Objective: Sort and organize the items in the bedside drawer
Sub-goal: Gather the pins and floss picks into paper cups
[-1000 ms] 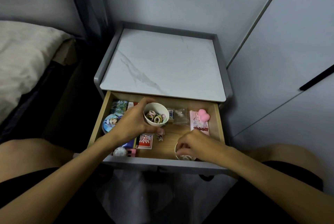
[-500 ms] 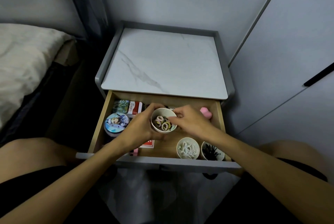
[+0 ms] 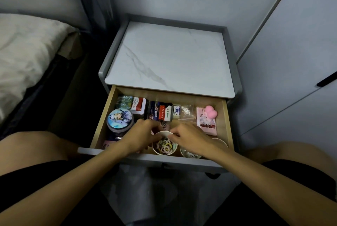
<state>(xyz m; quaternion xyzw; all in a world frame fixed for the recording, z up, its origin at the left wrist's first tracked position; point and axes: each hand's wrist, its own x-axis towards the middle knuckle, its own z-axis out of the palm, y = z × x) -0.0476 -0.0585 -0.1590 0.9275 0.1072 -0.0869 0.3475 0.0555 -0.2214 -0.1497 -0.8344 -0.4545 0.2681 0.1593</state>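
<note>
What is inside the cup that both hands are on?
The cup holds a pile of small hair ties, pink, yellow and green. The left hand and right hand cover its far rim, so anything there or under the pile is hidden.

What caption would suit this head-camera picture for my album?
Left hand and right hand hold a white cup of hair ties at the front of the open drawer, beside another white cup.
</note>
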